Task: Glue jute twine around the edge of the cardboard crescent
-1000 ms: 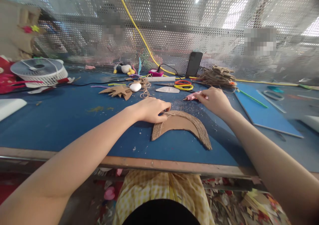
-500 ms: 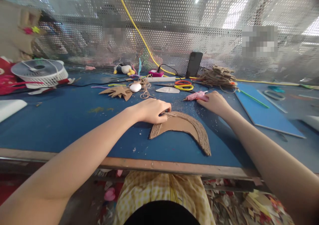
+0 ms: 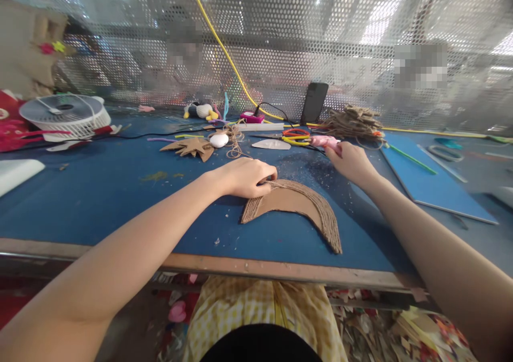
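A curved brown cardboard crescent (image 3: 298,206), partly wrapped in twine, lies on the blue table (image 3: 100,191) in front of me. My left hand (image 3: 244,177) presses with curled fingers on the crescent's upper left end, pinching the twine there. My right hand (image 3: 349,162) is farther back and to the right, closed round a pink glue gun (image 3: 320,141), which it holds above the table near the yellow and red scissors (image 3: 295,136).
A pile of twine-wrapped pieces (image 3: 352,123) and a dark phone (image 3: 313,103) stand at the back by the perforated screen. A cardboard leaf shape (image 3: 190,147), a white oval (image 3: 218,140), a white fan (image 3: 64,115) and a blue board (image 3: 430,178) lie around.
My right hand took hold of the pink glue gun on the table and lifted it back toward the scissors. My left hand stayed on the crescent, which shifted slightly.
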A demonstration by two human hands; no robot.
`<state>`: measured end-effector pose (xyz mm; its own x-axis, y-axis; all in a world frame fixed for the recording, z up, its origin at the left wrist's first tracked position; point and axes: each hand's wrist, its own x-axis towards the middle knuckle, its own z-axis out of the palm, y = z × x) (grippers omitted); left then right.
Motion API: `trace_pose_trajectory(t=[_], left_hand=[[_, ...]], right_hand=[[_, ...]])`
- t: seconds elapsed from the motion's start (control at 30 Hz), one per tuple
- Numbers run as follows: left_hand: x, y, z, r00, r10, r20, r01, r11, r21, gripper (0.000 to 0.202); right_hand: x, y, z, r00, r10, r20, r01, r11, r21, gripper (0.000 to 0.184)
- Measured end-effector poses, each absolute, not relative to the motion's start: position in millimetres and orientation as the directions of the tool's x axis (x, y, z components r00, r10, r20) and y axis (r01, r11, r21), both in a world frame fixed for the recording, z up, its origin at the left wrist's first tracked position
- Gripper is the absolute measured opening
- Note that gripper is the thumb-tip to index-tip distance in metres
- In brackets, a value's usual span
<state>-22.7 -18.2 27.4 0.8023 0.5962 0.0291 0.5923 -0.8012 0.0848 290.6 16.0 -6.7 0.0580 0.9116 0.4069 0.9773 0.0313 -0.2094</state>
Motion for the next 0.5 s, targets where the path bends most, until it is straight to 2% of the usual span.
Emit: trace_pose_trajectory(t=[0.17, 0.3, 0.4, 0.5], left_hand=[[-23.8, -16.8, 29.8, 0.768, 0.64, 0.017, 0.628, -0.757, 0.179, 0.02], [-27.2, -12.4, 32.7, 0.757, 0.654, -0.012, 0.621, -0.714, 0.324, 0.019], [-31.1, -6.8, 33.0, 0.773, 0.634, -0.017, 0.586, -0.703, 0.403, 0.024], [-34.5, -1.6, 31.0, 0.779, 0.627, -0.003, 0.563, -0.697, 0.444, 0.029]], right_hand=[[281.1, 7.6, 5.3, 0.024, 0.906, 0.422, 0.917, 0.148, -0.371, 0.028], [267.6, -4.0, 12.3, -0.146, 0.897, 0.418, 0.843, 0.334, -0.421, 0.032], [257.8, -11.4, 12.8, -0.296, 0.823, 0.484, 0.777, 0.502, -0.379, 0.029], [250.9, -16.2, 10.2, -0.387, 0.753, 0.532, 0.77, 0.582, -0.263, 0.028]])
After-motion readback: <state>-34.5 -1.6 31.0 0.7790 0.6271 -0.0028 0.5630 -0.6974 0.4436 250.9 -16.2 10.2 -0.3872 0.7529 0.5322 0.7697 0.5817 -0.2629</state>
